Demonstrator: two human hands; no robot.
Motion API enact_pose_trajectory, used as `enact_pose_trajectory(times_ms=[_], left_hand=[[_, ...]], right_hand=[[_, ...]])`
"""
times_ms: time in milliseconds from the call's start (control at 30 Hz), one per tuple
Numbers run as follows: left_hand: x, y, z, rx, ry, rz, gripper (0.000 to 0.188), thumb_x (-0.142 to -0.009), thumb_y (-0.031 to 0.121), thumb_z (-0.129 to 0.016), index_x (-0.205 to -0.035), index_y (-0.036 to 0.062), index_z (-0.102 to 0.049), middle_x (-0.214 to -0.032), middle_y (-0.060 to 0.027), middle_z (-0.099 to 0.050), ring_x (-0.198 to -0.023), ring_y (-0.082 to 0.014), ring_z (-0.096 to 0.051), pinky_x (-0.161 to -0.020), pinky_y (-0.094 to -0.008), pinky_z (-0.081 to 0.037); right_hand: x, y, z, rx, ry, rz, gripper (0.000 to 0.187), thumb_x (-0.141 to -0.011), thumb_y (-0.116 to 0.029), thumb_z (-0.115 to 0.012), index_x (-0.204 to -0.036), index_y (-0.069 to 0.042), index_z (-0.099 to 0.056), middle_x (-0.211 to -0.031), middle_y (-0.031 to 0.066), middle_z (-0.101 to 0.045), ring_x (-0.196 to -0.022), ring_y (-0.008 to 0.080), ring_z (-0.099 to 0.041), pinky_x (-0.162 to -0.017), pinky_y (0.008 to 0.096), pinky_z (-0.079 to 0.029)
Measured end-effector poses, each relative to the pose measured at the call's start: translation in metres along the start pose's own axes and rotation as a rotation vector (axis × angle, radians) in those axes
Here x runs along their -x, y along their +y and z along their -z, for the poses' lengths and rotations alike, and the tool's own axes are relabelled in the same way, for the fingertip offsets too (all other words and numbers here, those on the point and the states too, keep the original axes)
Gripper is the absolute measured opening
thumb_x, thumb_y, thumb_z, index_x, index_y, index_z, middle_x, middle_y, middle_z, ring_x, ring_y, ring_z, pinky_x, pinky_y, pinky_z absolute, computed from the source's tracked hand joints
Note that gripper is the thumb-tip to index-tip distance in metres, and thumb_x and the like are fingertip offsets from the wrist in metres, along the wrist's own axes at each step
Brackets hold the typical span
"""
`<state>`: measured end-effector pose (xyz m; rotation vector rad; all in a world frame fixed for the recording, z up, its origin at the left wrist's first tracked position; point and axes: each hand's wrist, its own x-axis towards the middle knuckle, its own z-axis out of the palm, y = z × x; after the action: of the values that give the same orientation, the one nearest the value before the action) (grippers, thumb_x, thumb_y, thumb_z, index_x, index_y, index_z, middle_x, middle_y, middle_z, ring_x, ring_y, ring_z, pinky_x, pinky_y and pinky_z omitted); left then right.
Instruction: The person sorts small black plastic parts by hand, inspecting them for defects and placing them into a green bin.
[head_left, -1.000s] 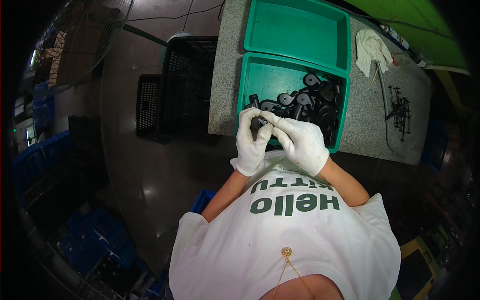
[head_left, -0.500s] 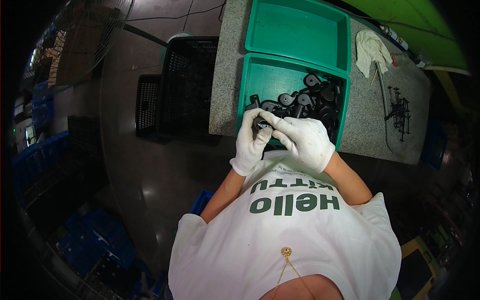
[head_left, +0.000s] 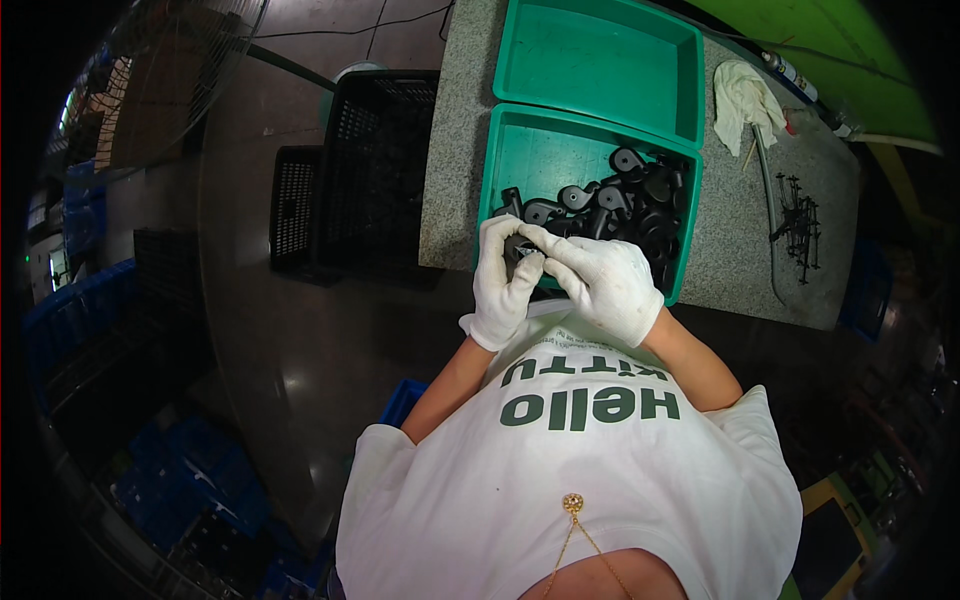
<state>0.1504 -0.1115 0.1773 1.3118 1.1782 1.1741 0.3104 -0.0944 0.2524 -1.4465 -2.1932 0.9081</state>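
Note:
My left hand point(head_left: 498, 287), in a white glove, is closed around a small black plastic part point(head_left: 517, 247) with a pale, shiny spot. From the other side my right hand point(head_left: 610, 285), gloved too, has its fingers pressed against the same part. Fingers cover most of it, so its full shape is hidden. Both hands are held over the near edge of a green tray point(head_left: 540, 150). Inside that tray, just beyond the hands, lies a heap of black rounded plastic parts point(head_left: 620, 200) that look like caster housings.
A second green tray point(head_left: 600, 60) adjoins on the far side. To the right on the speckled tabletop point(head_left: 735, 230) are a white cloth point(head_left: 745, 100), a bent rod point(head_left: 766, 190) and several thin black pieces point(head_left: 797, 225). Black crates point(head_left: 370, 180) stand left of the table.
Both hands keep their hold on the black part, with only a very slight shift of the right hand to the left. The heap in the tray looks unchanged.

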Motion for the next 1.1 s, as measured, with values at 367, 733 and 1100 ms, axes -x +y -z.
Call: enact_pose_trajectory(times_ms=[367, 733, 1100], left_hand=[[0.000, -0.003, 0.002, -0.006, 0.032, 0.030, 0.033, -0.085, 0.020, -0.059, -0.109, -0.0001, -0.048, -0.107, -0.0123, -0.047, -0.098, -0.0224, -0.048, -0.088, -0.0319, -0.040], [-0.020, -0.021, 0.018, 0.728, 0.483, 0.302, 0.029, -0.091, 0.028, -0.060, -0.108, 0.0063, -0.050, -0.094, -0.0035, -0.050, -0.085, -0.0126, -0.049, -0.070, -0.0305, -0.044], [-0.094, -0.159, 0.171, 0.329, 0.918, 0.556, 0.070, -0.080, 0.033, -0.074, -0.134, 0.0018, -0.040, -0.121, -0.0140, -0.046, -0.100, -0.0259, -0.048, -0.088, -0.0466, -0.046]], right_hand=[[-0.002, -0.002, -0.008, 0.046, -0.002, -0.029, 0.039, -0.090, -0.024, -0.053, -0.129, -0.020, -0.053, -0.068, 0.0055, -0.059, -0.058, 0.0248, -0.061, -0.051, 0.0357, -0.048], [0.009, 0.038, -0.016, -0.098, 0.202, -0.267, 0.026, -0.089, -0.022, -0.057, -0.113, -0.013, -0.061, -0.098, 0.0150, -0.066, -0.086, 0.0328, -0.064, -0.072, 0.0376, -0.052], [0.099, 0.211, -0.011, 0.057, 0.465, -0.836, 0.045, -0.089, -0.038, -0.057, -0.110, 0.002, -0.059, -0.101, 0.0231, -0.061, -0.099, 0.0373, -0.059, -0.085, 0.0429, -0.046]])
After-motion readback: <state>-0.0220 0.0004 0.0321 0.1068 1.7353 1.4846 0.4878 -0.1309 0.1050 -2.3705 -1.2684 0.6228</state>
